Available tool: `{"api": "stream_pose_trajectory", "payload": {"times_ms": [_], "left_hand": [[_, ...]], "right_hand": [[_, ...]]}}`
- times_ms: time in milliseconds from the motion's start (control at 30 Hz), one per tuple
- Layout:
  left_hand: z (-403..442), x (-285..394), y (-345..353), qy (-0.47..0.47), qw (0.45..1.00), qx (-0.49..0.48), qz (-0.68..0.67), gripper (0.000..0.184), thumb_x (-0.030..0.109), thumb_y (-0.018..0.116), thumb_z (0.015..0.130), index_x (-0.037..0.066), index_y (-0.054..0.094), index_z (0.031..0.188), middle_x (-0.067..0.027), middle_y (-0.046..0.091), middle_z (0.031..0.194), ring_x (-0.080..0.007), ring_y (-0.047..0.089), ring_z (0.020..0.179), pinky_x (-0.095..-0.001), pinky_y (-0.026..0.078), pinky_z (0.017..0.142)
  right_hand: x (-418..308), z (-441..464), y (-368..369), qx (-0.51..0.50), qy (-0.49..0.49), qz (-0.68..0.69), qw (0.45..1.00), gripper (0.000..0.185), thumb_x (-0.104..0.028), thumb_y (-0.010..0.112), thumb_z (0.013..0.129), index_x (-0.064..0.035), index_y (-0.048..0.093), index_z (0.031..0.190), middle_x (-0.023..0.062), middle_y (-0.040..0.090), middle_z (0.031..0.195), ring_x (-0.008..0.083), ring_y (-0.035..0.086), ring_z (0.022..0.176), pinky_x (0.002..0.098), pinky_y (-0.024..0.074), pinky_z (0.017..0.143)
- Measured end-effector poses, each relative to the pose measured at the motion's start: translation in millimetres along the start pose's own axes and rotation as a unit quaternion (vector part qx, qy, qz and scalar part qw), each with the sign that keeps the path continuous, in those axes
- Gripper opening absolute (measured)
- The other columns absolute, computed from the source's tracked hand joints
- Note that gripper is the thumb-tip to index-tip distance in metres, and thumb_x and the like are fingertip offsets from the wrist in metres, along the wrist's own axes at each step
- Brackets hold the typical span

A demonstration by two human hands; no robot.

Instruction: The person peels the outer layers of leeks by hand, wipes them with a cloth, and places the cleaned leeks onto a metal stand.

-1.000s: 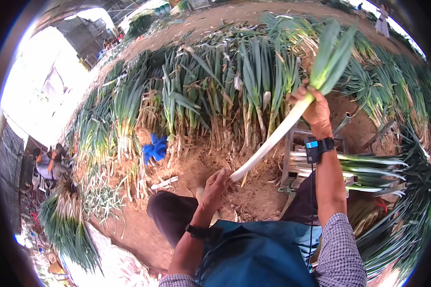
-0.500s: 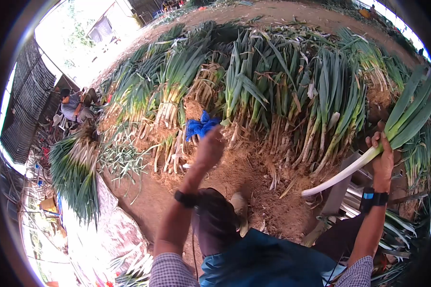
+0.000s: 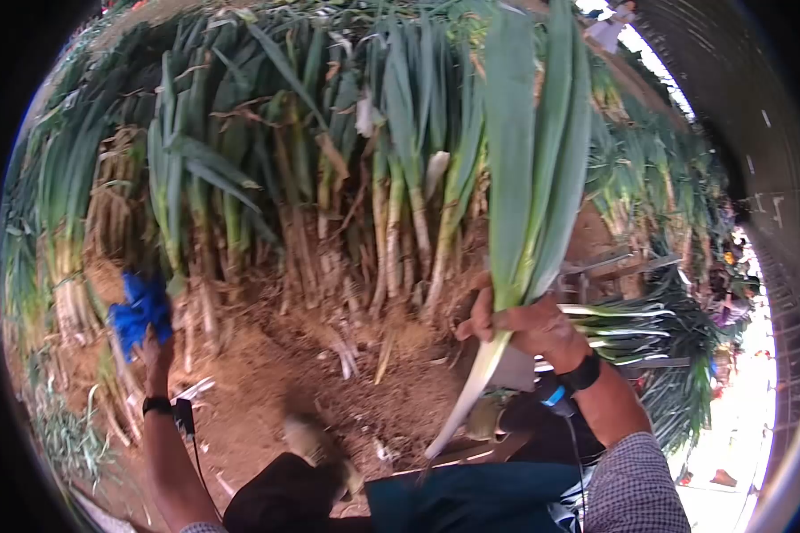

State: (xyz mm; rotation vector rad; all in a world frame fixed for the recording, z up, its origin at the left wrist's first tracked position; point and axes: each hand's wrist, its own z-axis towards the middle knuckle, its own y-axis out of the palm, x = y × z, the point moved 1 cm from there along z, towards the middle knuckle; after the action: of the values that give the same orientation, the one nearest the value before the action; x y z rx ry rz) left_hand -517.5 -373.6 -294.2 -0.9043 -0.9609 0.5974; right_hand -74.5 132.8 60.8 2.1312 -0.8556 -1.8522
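Observation:
My right hand (image 3: 538,330) is closed round a single large leek (image 3: 516,258). Broad green leaves rise from it to the top of the view, and its white stem slants down past my fingers toward my lap. Far to the left, my left hand (image 3: 157,360) reaches forward. Against its fingertips is a crumpled blue cloth-like piece (image 3: 140,311), apparently gripped; the fingers partly hide behind it. Just behind the blue piece stands a tied, brownish leek bundle (image 3: 116,191) with dry roots.
A long row of upright leeks (image 3: 400,169) lines the far side. More leeks with white stems (image 3: 627,333) lie at the right near a metal frame (image 3: 627,266). Soil, loose roots and leaf scraps (image 3: 347,355) cover the ground before my boot (image 3: 316,444).
My view has swung to the right, so the row appears shifted left. The leek in my right hand now stands more upright and nearer the middle. The blue piece stays at my left hand.

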Motion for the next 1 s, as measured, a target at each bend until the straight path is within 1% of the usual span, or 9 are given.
{"api": "stream_pose_trajectory", "payload": {"times_ms": [133,233,333,500,667,767,800,967,1000], "left_hand": [[0.2,55.6,-55.9,-0.155,0.981,-0.119,0.014,0.034,0.019,0.061,0.085,-0.002,0.064,0.111,-0.023,0.068,0.096,-0.0346,0.065,0.088,-0.042,0.049,0.079],[16.2,71.7,-105.9,-0.102,0.989,-0.099,-0.026,0.03,0.017,0.066,0.084,-0.001,0.065,0.108,-0.0116,0.068,0.095,-0.0262,0.061,0.087,-0.0377,0.047,0.081],[33.2,156.1,-198.8,-0.109,0.933,-0.119,-0.321,0.027,0.019,0.062,0.091,0.0,0.064,0.109,-0.0064,0.066,0.094,-0.0153,0.06,0.087,-0.0307,0.047,0.078],[4.2,291.7,-302.5,-0.1,0.826,-0.015,-0.555,0.022,0.014,0.059,0.097,0.003,0.061,0.115,-0.0007,0.063,0.102,-0.009,0.057,0.091,-0.0249,0.046,0.082],[-67.1,380.7,-263.8,0.125,0.957,-0.073,-0.253,0.035,0.015,0.055,0.097,0.001,0.055,0.13,-0.0169,0.059,0.121,-0.0241,0.053,0.117,-0.035,0.046,0.099],[-118.9,518.3,-276.5,-0.087,0.776,-0.193,-0.594,0.036,0.021,0.06,0.097,0.002,0.052,0.126,-0.0098,0.061,0.113,-0.0146,0.057,0.1,-0.0291,0.048,0.092],[-123.2,535.2,-264.8,-0.022,0.776,-0.17,-0.607,0.033,0.022,0.059,0.098,0.002,0.053,0.123,-0.0077,0.061,0.111,-0.0132,0.057,0.098,-0.0278,0.047,0.089],[-130.7,575.6,-219.6,0.001,0.623,-0.19,-0.759,0.022,0.023,0.055,0.102,0.006,0.055,0.116,0.0005,0.06,0.102,-0.0077,0.055,0.09,-0.0242,0.046,0.077],[-131.2,563.1,-207.3,0.032,0.677,-0.186,-0.712,0.021,0.023,0.054,0.103,0.006,0.056,0.116,0.0029,0.059,0.099,-0.0058,0.054,0.089,-0.0241,0.047,0.076]], "right_hand": [[6.2,4.2,-1.2,-0.018,0.023,-0.014,0.999,0.052,-0.004,0.072,0.082,0.0003,0.054,0.13,0.0127,0.066,0.083,0.0215,0.065,0.073,0.0533,0.0528,0.09],[-11.9,10.3,11.9,-0.071,-0.004,-0.055,0.996,0.057,-0.012,0.075,0.083,0.0004,0.05,0.133,0.011,0.066,0.082,0.0208,0.064,0.071,0.0512,0.0527,0.09],[-57.5,20.1,46.4,-0.142,-0.108,-0.048,0.983,0.064,-0.024,0.075,0.085,0.0004,0.046,0.137,0.009,0.064,0.084,0.0196,0.062,0.068,0.0458,0.0536,0.086],[9.6,-13.1,39.9,0.11,-0.112,-0.067,0.985,0.035,-0.011,0.077,0.085,0.0,0.063,0.115,0.0051,0.062,0.083,0.0147,0.06,0.061,0.0278,0.0537,0.054],[2.8,-38.5,45.7,0.164,-0.084,-0.151,0.971,0.021,-0.014,0.072,0.088,-0.0027,0.061,0.102,0.0054,0.061,0.07,0.0137,0.057,0.053,0.0288,0.0463,0.044],[2.5,-49.3,64.4,-0.088,-0.062,0.12,0.987,0.02,-0.014,0.068,0.09,-0.0018,0.059,0.103,0.0038,0.059,0.068,0.0134,0.057,0.054,0.0275,0.0445,0.045],[-7.2,-56.9,75.4,-0.139,-0.063,0.111,0.982,0.028,-0.02,0.068,0.089,-0.0016,0.057,0.108,0.0025,0.057,0.068,0.0134,0.055,0.054,0.0286,0.0451,0.046],[31.3,-60.3,54.8,0.035,-0.199,-0.134,0.97,0.023,-0.018,0.059,0.09,-0.0015,0.054,0.104,0.0023,0.055,0.072,0.0125,0.053,0.055,0.0288,0.0462,0.048],[39.9,-63.1,47.2,0.028,-0.163,-0.101,0.981,0.021,-0.021,0.058,0.091,-0.0024,0.054,0.101,0.0029,0.056,0.072,0.0123,0.052,0.053,0.0287,0.0464,0.049]]}}
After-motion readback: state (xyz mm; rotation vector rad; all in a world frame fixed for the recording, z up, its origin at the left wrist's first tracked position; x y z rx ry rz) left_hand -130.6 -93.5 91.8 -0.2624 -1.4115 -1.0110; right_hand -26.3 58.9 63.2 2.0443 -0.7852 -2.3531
